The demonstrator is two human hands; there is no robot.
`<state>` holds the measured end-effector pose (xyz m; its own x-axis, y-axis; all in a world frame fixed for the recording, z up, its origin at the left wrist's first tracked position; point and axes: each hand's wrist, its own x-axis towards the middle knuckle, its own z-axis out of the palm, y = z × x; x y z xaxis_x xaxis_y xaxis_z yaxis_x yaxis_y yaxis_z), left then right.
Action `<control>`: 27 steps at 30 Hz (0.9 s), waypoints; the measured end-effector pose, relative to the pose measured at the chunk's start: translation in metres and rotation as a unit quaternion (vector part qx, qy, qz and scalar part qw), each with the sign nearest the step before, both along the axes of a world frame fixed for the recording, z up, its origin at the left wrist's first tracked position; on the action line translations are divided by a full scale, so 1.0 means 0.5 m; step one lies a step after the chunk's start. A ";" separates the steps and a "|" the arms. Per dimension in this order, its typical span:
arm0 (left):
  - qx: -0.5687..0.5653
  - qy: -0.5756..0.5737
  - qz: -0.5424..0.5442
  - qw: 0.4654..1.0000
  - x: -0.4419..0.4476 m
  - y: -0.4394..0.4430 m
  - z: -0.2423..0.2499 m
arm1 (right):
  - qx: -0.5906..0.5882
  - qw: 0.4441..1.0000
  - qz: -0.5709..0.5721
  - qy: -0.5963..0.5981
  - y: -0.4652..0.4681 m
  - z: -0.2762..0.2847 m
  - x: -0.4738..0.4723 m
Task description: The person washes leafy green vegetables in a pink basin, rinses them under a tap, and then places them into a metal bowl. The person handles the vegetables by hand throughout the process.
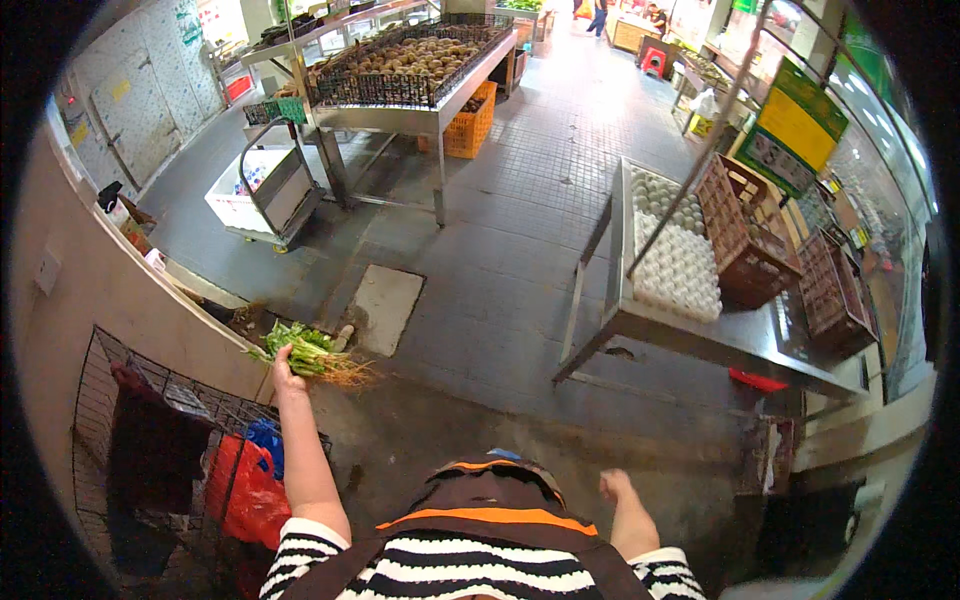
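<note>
My left hand (287, 371) is closed around a bunch of leafy greens with roots (319, 358), held out at the left; the leaves point left and up, the pale brown roots point right. My right hand (615, 484) hangs low on the right side, its fingers curled; whether anything small is inside them cannot be seen. Between the arms is a dark apron with orange trim (487, 517) over a striped shirt.
A wire rack (90, 420) with a red plastic bag (244, 487) stands close at left. Ahead are a metal table (375, 120) of root vegetables and a trolley (289, 217). At right, a steel table (757, 337) holds egg trays (675, 262) and brown crates (750, 240).
</note>
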<state>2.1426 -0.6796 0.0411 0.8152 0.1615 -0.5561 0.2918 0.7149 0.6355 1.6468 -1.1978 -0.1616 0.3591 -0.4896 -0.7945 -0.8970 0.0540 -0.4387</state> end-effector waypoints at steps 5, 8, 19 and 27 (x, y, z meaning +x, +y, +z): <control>0.105 0.036 0.065 0.992 0.089 -0.140 0.040 | -0.057 0.983 0.139 -0.101 -0.184 0.093 0.531; 0.023 0.017 0.025 0.999 0.238 -0.111 -0.054 | -0.059 0.944 0.197 -0.258 -0.216 0.106 0.834; -0.107 0.057 -0.115 0.986 0.803 -0.640 -0.187 | 0.099 0.991 -0.040 -0.077 -0.549 0.043 1.082; -0.188 0.030 -0.240 0.952 1.206 -1.213 -0.151 | 0.151 0.974 -0.054 0.161 -0.769 0.075 1.164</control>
<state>2.7456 -1.2864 -0.0343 0.7098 -0.4404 -0.5498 0.6697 0.6639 0.3327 2.2287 -1.5821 -0.1239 0.0276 -0.2363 -0.9713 -0.9674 0.2384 -0.0855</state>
